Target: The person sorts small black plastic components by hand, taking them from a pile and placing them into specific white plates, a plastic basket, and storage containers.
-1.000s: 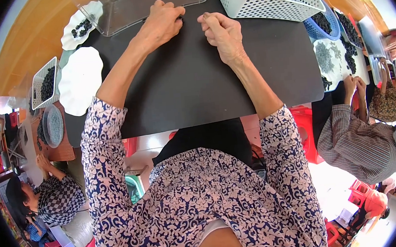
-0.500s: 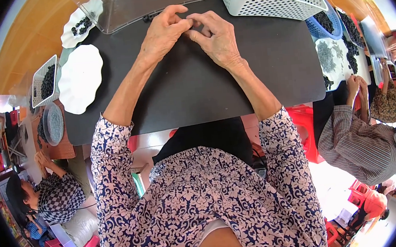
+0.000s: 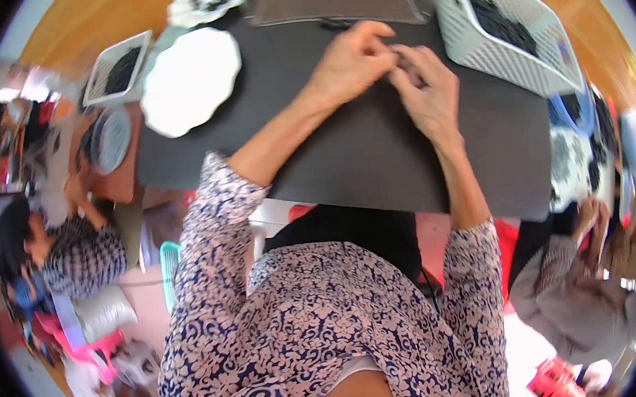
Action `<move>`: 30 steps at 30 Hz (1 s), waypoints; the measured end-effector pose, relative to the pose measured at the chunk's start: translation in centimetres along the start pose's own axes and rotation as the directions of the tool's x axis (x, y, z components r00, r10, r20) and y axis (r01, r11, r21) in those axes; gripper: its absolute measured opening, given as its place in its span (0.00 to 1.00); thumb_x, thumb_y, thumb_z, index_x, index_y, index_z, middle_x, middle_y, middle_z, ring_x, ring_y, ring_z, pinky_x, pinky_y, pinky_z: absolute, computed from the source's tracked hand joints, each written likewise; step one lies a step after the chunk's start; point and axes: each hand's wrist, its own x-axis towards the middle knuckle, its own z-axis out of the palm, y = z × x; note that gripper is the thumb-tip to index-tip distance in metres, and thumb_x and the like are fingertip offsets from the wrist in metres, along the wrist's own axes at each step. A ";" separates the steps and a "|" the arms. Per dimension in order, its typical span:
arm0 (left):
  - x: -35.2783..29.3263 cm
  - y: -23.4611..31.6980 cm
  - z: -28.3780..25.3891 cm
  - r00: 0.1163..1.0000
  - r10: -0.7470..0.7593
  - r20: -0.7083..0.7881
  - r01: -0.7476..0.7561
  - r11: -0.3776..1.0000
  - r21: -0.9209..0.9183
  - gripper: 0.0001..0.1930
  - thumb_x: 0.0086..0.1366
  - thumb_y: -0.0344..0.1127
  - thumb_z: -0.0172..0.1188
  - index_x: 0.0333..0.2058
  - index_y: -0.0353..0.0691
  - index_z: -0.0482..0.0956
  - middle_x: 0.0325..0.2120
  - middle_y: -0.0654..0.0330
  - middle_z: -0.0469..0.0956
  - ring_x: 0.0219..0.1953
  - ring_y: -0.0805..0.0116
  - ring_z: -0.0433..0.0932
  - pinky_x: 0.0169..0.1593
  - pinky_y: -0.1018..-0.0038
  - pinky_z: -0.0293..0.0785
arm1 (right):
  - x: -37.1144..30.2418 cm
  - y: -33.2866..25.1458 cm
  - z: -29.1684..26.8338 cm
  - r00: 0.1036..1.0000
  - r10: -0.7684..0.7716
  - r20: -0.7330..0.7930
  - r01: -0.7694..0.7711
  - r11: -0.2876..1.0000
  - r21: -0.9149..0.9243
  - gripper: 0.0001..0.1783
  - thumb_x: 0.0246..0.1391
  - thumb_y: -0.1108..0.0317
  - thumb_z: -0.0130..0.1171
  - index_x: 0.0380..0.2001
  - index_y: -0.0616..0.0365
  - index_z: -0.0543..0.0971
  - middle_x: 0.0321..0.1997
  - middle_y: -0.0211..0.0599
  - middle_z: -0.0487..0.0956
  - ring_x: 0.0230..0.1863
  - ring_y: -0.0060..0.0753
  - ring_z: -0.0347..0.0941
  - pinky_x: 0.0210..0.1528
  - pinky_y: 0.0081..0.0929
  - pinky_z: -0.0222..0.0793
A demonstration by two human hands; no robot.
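Note:
Above the far part of the dark tabletop (image 3: pixel 315 165), my left hand (image 3: pixel 355 63) and my right hand (image 3: pixel 431 94) meet at the fingertips, both closed in a pinch. Whatever sits between the fingertips is too small and blurred to name. A dark spot shows inside the curled fingers of the right hand; I cannot tell whether it is a held piece. Just beyond the left hand lie a few small black pieces (image 3: pixel 337 24), next to a clear plastic tray (image 3: pixel 331 7).
A white perforated basket (image 3: pixel 506 61) of black pieces stands far right, with a blue basket (image 3: pixel 579 111) beyond it. Left are a white scalloped plate (image 3: pixel 190 81), another with black pieces (image 3: pixel 192 13), and a small white basket (image 3: pixel 109 99). People sit at both sides.
The whole view has swung and blurred, so the table and baskets sit differently in the picture. My hands stay together at the fingertips, still pinching.

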 end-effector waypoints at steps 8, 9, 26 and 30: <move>-0.8 0.1 0.7 0.986 -0.163 0.029 0.162 0.914 -0.372 0.13 0.58 0.35 0.61 0.37 0.31 0.77 0.28 0.58 0.77 0.31 0.71 0.77 0.36 0.76 0.75 | -1.0 -1.7 0.4 0.985 -0.103 -0.136 0.096 0.994 -0.058 0.13 0.49 0.82 0.61 0.39 0.61 0.80 0.28 0.29 0.73 0.24 0.16 0.64 0.27 0.15 0.60; -0.8 -0.1 0.8 0.976 -0.203 0.080 0.217 0.859 -0.463 0.12 0.59 0.34 0.61 0.36 0.31 0.77 0.28 0.59 0.77 0.31 0.71 0.77 0.37 0.75 0.76 | -1.0 -1.7 0.2 0.982 -0.118 -0.148 0.108 0.992 -0.071 0.13 0.49 0.82 0.61 0.39 0.61 0.80 0.29 0.29 0.74 0.24 0.16 0.65 0.27 0.15 0.61; -0.2 1.0 -0.4 0.964 -0.187 0.188 0.242 0.911 -0.333 0.27 0.58 0.31 0.60 0.54 0.26 0.65 0.33 0.50 0.77 0.30 0.67 0.78 0.34 0.76 0.77 | -0.8 0.9 -1.8 0.904 0.212 0.371 -0.401 0.717 0.570 0.16 0.58 0.65 0.60 0.46 0.63 0.79 0.30 0.20 0.70 0.22 0.09 0.54 0.23 0.11 0.46; 0.1 0.6 0.1 0.956 -0.198 0.218 0.258 0.920 -0.295 0.27 0.57 0.31 0.60 0.54 0.26 0.65 0.33 0.50 0.77 0.30 0.66 0.78 0.34 0.75 0.77 | -1.0 0.3 -2.0 0.920 0.231 0.316 -0.356 0.830 0.430 0.13 0.58 0.69 0.59 0.44 0.64 0.79 0.29 0.20 0.69 0.24 0.10 0.55 0.24 0.11 0.47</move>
